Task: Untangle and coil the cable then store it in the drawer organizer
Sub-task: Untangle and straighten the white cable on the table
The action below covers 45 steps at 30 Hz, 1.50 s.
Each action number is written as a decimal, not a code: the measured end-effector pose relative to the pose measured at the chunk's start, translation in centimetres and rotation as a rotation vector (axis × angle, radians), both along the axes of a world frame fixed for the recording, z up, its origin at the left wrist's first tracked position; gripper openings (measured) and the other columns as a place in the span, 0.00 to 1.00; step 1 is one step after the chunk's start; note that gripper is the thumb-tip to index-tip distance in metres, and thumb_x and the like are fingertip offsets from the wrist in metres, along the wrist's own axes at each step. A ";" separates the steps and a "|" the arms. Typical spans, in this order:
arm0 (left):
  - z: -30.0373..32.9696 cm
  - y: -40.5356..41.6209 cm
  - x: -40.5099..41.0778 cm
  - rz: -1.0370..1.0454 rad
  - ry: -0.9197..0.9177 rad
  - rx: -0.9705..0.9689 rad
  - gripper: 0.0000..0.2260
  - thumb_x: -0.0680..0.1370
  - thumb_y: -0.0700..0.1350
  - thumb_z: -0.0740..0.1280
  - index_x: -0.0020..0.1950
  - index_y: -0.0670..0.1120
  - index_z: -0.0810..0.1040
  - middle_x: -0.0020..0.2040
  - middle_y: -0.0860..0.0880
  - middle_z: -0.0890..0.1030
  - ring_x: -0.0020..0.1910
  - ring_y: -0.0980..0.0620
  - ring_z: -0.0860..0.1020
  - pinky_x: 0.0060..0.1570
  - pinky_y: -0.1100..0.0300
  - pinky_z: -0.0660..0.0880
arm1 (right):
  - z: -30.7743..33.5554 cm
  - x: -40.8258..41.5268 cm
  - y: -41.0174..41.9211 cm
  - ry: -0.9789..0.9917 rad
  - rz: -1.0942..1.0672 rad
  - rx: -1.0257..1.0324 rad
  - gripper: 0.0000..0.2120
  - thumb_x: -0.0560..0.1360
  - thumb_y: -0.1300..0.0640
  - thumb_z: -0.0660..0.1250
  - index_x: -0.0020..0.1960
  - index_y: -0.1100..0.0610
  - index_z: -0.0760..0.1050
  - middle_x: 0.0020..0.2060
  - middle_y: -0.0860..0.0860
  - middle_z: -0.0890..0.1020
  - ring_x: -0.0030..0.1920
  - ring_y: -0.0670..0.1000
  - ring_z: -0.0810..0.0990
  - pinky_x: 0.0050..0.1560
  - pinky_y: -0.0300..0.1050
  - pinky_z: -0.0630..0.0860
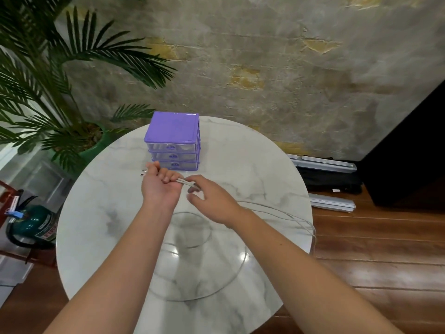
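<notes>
On glossy round marble table (101, 213), thin white cable (277, 210) between curled hands.

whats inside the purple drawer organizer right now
All three drawers of the purple drawer organizer are closed. Their clear fronts show nothing recognisable; any contents cannot be told. The cable is outside, held in both hands.

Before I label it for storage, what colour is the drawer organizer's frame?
Purple, with clear drawer fronts; the drawer organizer shows only in the head view.
</notes>
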State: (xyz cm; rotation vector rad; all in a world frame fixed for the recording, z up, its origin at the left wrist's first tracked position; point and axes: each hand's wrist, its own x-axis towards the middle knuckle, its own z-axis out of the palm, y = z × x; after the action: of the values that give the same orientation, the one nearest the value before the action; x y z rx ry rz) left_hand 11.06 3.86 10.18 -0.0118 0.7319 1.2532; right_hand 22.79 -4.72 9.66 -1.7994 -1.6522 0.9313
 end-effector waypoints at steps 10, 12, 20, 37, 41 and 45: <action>-0.6 0.5 -0.6 0.037 -0.025 -0.057 0.15 0.84 0.48 0.55 0.39 0.48 0.70 0.23 0.53 0.58 0.20 0.56 0.58 0.27 0.65 0.60 | -2.5 4.5 -3.2 -0.266 -0.360 -0.125 0.32 0.79 0.32 0.45 0.30 0.54 0.67 0.29 0.48 0.74 0.37 0.53 0.74 0.41 0.47 0.69; -1.3 0.8 -1.3 0.059 -0.015 -0.075 0.15 0.84 0.49 0.56 0.39 0.49 0.71 0.23 0.53 0.58 0.20 0.56 0.58 0.28 0.65 0.60 | -4.1 6.7 -5.1 -0.325 -0.442 -0.194 0.32 0.80 0.34 0.42 0.33 0.53 0.71 0.34 0.51 0.78 0.40 0.55 0.76 0.45 0.47 0.71; -3.9 1.0 -3.7 0.100 0.159 -0.079 0.15 0.84 0.52 0.55 0.39 0.50 0.70 0.23 0.54 0.61 0.21 0.57 0.61 0.30 0.66 0.62 | -7.0 14.5 -10.4 -0.445 -0.637 -0.342 0.31 0.81 0.39 0.43 0.34 0.55 0.73 0.32 0.51 0.79 0.37 0.54 0.78 0.39 0.45 0.73; -5.3 -2.9 -5.1 0.034 0.238 0.004 0.19 0.80 0.60 0.59 0.35 0.49 0.64 0.25 0.53 0.56 0.20 0.56 0.56 0.21 0.66 0.55 | -10.2 14.0 -10.1 -0.385 -0.562 -0.526 0.19 0.78 0.49 0.56 0.33 0.57 0.72 0.32 0.51 0.78 0.33 0.54 0.78 0.36 0.42 0.72; -5.0 -3.0 -5.0 0.023 0.263 0.017 0.19 0.81 0.60 0.58 0.36 0.49 0.64 0.25 0.54 0.57 0.21 0.56 0.56 0.20 0.66 0.55 | -10.1 11.5 -7.9 -0.205 -0.466 -0.585 0.19 0.72 0.43 0.67 0.30 0.54 0.69 0.28 0.49 0.75 0.29 0.50 0.74 0.33 0.41 0.67; -4.5 -3.0 -4.6 0.009 0.333 0.022 0.19 0.82 0.59 0.56 0.37 0.49 0.64 0.25 0.54 0.57 0.21 0.56 0.56 0.19 0.66 0.54 | -10.2 9.3 -6.2 -0.227 -0.432 -0.631 0.25 0.64 0.38 0.75 0.28 0.54 0.66 0.26 0.48 0.73 0.28 0.49 0.73 0.31 0.40 0.66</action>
State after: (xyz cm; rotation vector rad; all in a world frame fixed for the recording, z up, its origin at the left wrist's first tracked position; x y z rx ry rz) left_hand 6.46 0.88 5.65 0.2162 1.0050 1.2863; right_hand 32.09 -10.88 -0.52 -2.6300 -1.0578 1.1518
